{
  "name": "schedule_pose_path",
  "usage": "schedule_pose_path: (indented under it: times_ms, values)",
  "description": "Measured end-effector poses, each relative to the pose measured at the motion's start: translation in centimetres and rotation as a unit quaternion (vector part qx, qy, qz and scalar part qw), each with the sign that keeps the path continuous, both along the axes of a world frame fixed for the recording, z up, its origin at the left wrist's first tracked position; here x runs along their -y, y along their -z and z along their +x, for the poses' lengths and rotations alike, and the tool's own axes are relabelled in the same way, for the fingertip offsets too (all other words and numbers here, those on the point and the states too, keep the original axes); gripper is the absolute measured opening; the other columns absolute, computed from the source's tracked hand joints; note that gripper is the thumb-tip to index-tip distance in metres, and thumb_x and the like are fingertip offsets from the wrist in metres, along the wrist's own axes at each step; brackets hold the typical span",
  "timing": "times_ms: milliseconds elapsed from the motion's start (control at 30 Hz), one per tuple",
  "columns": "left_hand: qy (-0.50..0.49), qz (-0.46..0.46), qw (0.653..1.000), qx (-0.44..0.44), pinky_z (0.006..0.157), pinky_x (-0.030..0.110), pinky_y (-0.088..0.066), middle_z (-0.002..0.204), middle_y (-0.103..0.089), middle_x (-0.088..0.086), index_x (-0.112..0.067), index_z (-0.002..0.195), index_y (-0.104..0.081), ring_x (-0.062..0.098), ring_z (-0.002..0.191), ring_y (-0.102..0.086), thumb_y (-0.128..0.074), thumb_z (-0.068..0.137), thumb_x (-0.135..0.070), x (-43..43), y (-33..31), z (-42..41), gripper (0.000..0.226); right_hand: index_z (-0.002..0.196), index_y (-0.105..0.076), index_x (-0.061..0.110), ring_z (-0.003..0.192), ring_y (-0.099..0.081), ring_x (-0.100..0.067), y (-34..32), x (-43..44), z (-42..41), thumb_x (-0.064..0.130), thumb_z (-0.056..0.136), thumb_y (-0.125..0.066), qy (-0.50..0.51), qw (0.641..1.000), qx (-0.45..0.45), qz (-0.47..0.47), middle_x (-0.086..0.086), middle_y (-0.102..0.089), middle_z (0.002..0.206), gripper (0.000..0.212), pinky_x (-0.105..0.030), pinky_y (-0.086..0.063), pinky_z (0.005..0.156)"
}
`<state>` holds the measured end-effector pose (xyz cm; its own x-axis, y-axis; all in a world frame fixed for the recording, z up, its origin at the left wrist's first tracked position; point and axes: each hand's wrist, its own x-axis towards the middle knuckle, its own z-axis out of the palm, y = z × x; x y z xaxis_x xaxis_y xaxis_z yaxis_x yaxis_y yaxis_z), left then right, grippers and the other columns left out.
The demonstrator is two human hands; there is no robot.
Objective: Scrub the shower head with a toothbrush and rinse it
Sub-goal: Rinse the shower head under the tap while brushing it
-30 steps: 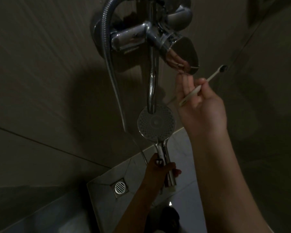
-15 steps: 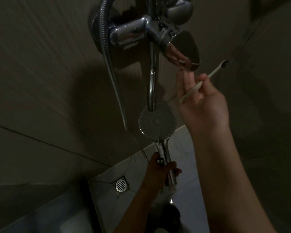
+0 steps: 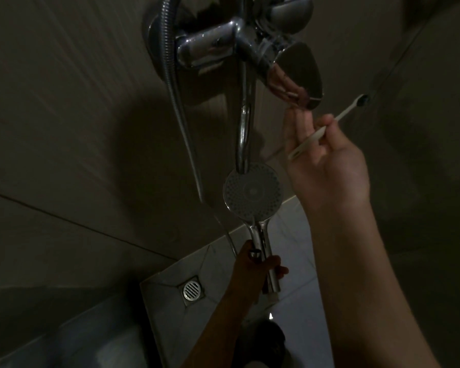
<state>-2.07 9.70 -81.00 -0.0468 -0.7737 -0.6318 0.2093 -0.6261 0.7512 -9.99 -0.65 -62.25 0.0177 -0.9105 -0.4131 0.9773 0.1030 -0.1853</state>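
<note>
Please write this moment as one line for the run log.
left hand: holds shower head under spout | right hand: toothbrush, fingers at lever

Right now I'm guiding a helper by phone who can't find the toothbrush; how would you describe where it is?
Start at the chrome mixer tap on the tiled wall and follow its flat lever down and right. Just below it the right hand is raised, pinching the toothbrush. It is the only thin pale stick there, with a dark bristle tip pointing up and right, away from the round shower head.
</note>
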Motion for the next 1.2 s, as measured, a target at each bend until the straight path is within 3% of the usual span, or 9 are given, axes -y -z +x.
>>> schedule_pose_path:
  times_ms: [100,233,367,533,800,933,1000,1100,1200]
  values:
    - [0.021,0.002,1.0,0.011,0.052,0.012,-0.051,0.078,-0.073,-0.002,-0.02,0.105,-0.052,0.004,0.061,-0.07,-0.063,0.086,-0.003,0.0,0.1,0.1,0.028,0.083,-0.053,0.006,0.083,-0.069,-0.026,0.0,0.0,0.0,0.016,0.1,-0.04,0.0,1.0,-0.005,0.003,-0.022,-0.068,0.097,0.024,-0.037,-0.056,0.081]
    - [0.05,-0.002,0.998,0.032,0.047,0.007,-0.047,0.063,-0.069,-0.027,-0.025,0.1,-0.049,-0.008,0.058,-0.066,-0.062,0.088,-0.006,0.1,0.2,0.2,0.026,0.083,-0.054,0.006,0.088,-0.07,-0.026,0.0,0.0,0.0,0.017,0.1,-0.041,0.001,1.0,-0.003,0.004,-0.02,-0.069,0.103,0.024,-0.037,-0.055,0.085]
    - [0.051,0.01,0.998,0.037,0.05,0.012,-0.051,0.083,-0.07,-0.003,-0.008,0.125,-0.046,0.0,0.059,-0.068,-0.062,0.087,-0.005,0.0,-0.1,0.2,0.041,0.086,-0.054,0.006,0.092,-0.068,-0.03,-0.1,0.0,-0.1,0.016,0.099,-0.041,0.002,1.0,0.004,0.003,-0.023,-0.067,0.112,0.021,-0.039,-0.052,0.091]
    - [0.054,0.014,0.998,0.041,0.055,0.013,-0.053,0.096,-0.067,0.0,-0.007,0.138,-0.037,0.002,0.066,-0.07,-0.063,0.087,-0.007,0.1,0.1,0.1,0.058,0.086,-0.053,0.005,0.1,-0.067,-0.03,-0.3,-0.2,0.0,0.015,0.1,-0.04,0.006,1.0,-0.003,0.004,-0.024,-0.067,0.107,0.021,-0.041,-0.051,0.095]
    - [0.063,0.023,0.996,0.052,0.047,0.006,-0.047,0.069,-0.071,-0.017,-0.006,0.141,-0.034,-0.009,0.062,-0.066,-0.063,0.086,-0.008,0.3,0.4,0.2,0.062,0.084,-0.054,0.006,0.1,-0.068,-0.029,-0.3,-0.5,0.0,0.016,0.1,-0.041,0.006,1.0,-0.005,0.008,-0.021,-0.071,0.095,0.022,-0.039,-0.053,0.092]
    - [0.064,0.018,0.997,0.05,0.047,0.004,-0.045,0.066,-0.067,-0.032,-0.007,0.136,-0.037,-0.012,0.062,-0.065,-0.062,0.087,-0.009,0.3,0.7,0.4,0.055,0.085,-0.054,0.006,0.096,-0.068,-0.031,-0.4,-0.6,0.1,0.016,0.099,-0.041,0.009,1.0,0.0,0.003,-0.022,-0.07,0.096,0.021,-0.04,-0.053,0.09]
    - [0.061,0.019,0.997,0.052,0.046,0.003,-0.044,0.071,-0.071,-0.025,-0.005,0.136,-0.037,-0.012,0.06,-0.064,-0.062,0.087,-0.007,0.4,0.9,0.3,0.055,0.086,-0.053,0.006,0.094,-0.068,-0.03,-0.4,-0.6,0.1,0.016,0.099,-0.041,0.011,1.0,-0.001,0.003,-0.023,-0.071,0.096,0.021,-0.04,-0.053,0.09]
    - [0.045,0.022,0.997,0.051,0.048,0.005,-0.046,0.1,-0.066,-0.005,-0.006,0.14,-0.034,-0.009,0.062,-0.066,-0.063,0.086,-0.005,0.3,1.2,0.3,0.062,0.086,-0.053,0.006,0.095,-0.068,-0.03,-0.5,-0.6,0.1,0.016,0.1,-0.04,0.013,1.0,-0.011,0.004,-0.023,-0.071,0.097,0.021,-0.04,-0.053,0.091]
    - [0.044,0.022,0.998,0.05,0.048,0.006,-0.047,0.088,-0.066,-0.011,-0.006,0.139,-0.036,-0.007,0.062,-0.067,-0.064,0.086,-0.005,0.4,1.4,0.3,0.061,0.087,-0.053,0.006,0.092,-0.067,-0.029,-0.5,-0.6,0.1,0.016,0.1,-0.039,0.011,1.0,-0.009,-0.001,-0.022,-0.07,0.097,0.021,-0.039,-0.053,0.089]
